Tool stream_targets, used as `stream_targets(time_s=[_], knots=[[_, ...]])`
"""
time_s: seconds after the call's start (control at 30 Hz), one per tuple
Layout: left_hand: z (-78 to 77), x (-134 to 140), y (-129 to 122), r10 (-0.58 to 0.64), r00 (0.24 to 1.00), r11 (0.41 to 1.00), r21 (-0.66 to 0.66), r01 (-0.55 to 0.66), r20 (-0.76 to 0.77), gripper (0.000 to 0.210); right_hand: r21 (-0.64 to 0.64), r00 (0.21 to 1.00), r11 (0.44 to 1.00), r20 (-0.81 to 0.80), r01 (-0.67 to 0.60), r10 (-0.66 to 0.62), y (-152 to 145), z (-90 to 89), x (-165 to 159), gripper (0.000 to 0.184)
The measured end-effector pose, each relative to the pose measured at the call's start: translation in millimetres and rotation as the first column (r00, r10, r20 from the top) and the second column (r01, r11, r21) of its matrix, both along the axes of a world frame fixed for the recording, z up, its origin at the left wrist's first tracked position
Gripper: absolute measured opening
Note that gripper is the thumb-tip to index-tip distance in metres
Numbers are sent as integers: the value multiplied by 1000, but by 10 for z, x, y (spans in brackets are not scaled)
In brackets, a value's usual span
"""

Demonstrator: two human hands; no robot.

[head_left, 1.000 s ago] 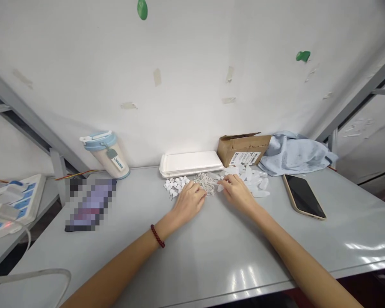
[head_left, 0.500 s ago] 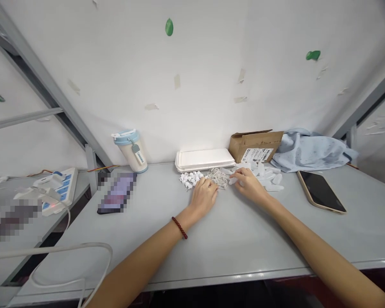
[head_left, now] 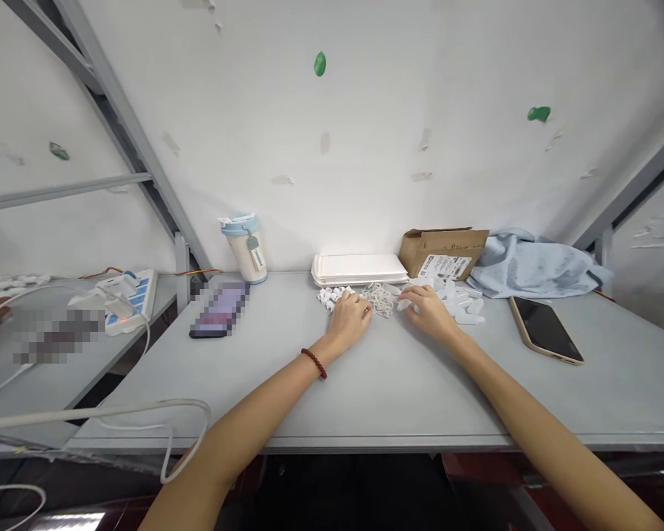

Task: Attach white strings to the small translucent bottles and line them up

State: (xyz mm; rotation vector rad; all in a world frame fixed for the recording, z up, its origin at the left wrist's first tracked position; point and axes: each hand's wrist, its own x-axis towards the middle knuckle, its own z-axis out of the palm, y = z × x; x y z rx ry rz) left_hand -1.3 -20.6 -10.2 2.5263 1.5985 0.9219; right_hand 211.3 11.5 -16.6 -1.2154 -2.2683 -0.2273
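"What's the left hand (head_left: 350, 319) holding?"
"Can't tell; its fingers curl beside small white plastic caps (head_left: 327, 297)."
"And the right hand (head_left: 429, 313)?"
"Can't tell either; it's beside whitish translucent plastic pieces (head_left: 465, 303). Thin off-white strands (head_left: 381, 296) lie between the hands."

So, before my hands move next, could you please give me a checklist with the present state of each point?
1. Left hand beside the small white pieces: ok.
2. Right hand beside the translucent pieces: ok.
3. Pale strands lying between both hands: ok.
4. Either hand gripping a piece: cannot tell.
5. Tumbler standing on its base: ok.
6. White cable clear of the left forearm: cannot tell; they overlap in view.
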Motion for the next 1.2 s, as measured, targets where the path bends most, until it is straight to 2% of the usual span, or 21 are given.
stream_targets(time_s=[0.33,0.6,0.77,1.0,1.2], knots=[[-27,-4,-2,-51,998,999,-7,51,-25,14,1,999,999,36,-33,33,-7,4,-3,37],[-65,4,14,-97,992,995,2,98,-75,17,6,1000,1000,-20,-21,21,13,-76,0,34],[-71,1,21,-128,989,992,-4,128,-77,13,9,1000,1000,21,-15,14,15,-95,-8,35],[-43,1,8,-138,989,990,-8,137,-49,11,16,996,999,80,45,-46,40,-110,20,41],[-16,20,-12,-98,995,995,-22,99,25,10,21,993,998,103,52,-54,31,-110,23,47]])
